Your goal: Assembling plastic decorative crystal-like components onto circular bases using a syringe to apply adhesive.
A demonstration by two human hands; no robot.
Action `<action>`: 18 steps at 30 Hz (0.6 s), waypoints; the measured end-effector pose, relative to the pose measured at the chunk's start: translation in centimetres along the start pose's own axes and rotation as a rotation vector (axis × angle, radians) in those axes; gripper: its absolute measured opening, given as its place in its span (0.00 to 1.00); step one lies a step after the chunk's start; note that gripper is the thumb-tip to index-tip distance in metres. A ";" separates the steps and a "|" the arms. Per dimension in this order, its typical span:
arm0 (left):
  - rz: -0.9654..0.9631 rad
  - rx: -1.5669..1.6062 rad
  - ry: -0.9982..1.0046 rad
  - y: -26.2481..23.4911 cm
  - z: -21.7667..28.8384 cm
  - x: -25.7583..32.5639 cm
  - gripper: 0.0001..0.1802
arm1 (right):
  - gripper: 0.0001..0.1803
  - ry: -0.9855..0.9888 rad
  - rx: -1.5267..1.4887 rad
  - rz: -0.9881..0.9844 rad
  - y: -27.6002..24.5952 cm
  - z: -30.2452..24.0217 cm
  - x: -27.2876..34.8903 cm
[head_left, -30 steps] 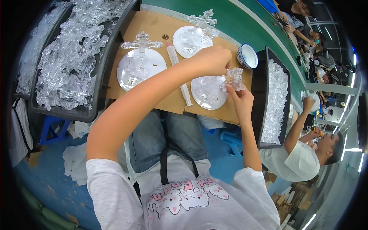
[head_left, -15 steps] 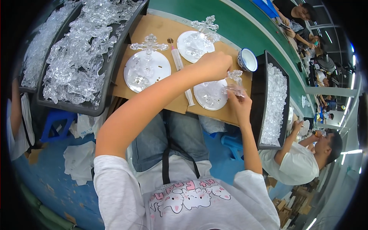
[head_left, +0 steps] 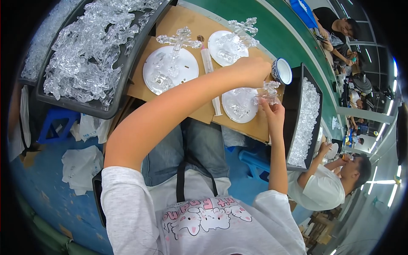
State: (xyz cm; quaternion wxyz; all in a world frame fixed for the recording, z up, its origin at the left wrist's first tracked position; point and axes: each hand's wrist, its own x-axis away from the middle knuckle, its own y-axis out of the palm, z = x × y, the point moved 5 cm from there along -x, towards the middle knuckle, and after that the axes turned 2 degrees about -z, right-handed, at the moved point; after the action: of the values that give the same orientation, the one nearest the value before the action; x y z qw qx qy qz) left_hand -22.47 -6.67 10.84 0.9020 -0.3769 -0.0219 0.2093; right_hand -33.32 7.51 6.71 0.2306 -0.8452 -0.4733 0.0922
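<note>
My left hand reaches across the cardboard to beside a small blue-and-white bowl. Its fingers are bent together and point away, so anything in them is hidden. Below it, my right hand pinches a clear plastic cross at the edge of a white round disc bearing clear plastic parts. Two more white discs lie farther off: the left disc and the far disc. Each has a clear cross standing on it. Between them rests a syringe with a pink tip end.
A black bin heaped with clear plastic pieces stands at left. Another black bin of clear pieces is at right. Cardboard covers the near table edge, with a green surface beyond. A co-worker sits at right.
The view has shifted a little, so the table things sit farther right. My left hand has come closer to the bowl and cross. My right hand still pinches the cross, now tilted more upright.
</note>
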 end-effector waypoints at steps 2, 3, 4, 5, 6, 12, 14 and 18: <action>0.009 -0.002 0.010 -0.1 0.2 0.0 0.10 | 0.13 -0.105 0.019 -0.002 0.0 -0.4 0.1; -0.005 0.010 0.012 0.0 0.3 0.0 0.10 | 0.13 -0.109 0.136 -0.001 -0.2 -0.5 0.5; -0.020 0.019 0.005 0.1 0.2 0.1 0.10 | 0.13 -0.111 0.247 -0.006 0.1 -1.0 0.8; -0.021 0.017 -0.001 0.2 0.0 0.2 0.10 | 0.13 -0.111 0.243 -0.011 0.6 -1.5 1.2; -0.004 0.003 0.002 0.1 -0.1 0.3 0.10 | 0.13 -0.101 0.375 0.010 1.1 -2.1 1.6; 0.022 0.002 0.031 0.1 0.4 0.2 0.10 | 0.12 -0.256 0.446 0.059 0.6 -1.2 1.9; 0.035 -0.004 0.053 0.1 0.6 0.3 0.10 | 0.11 -0.366 0.513 0.067 0.4 -0.8 2.0; 0.043 -0.035 0.033 0.5 0.4 0.5 0.10 | 0.11 -0.322 0.476 0.039 0.3 -0.4 2.0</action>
State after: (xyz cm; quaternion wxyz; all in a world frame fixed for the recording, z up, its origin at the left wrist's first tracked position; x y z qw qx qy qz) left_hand -22.33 -5.88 10.75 0.8909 -0.3962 -0.0025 0.2222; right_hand -31.86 8.88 7.05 0.3425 -0.7507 -0.4527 0.3380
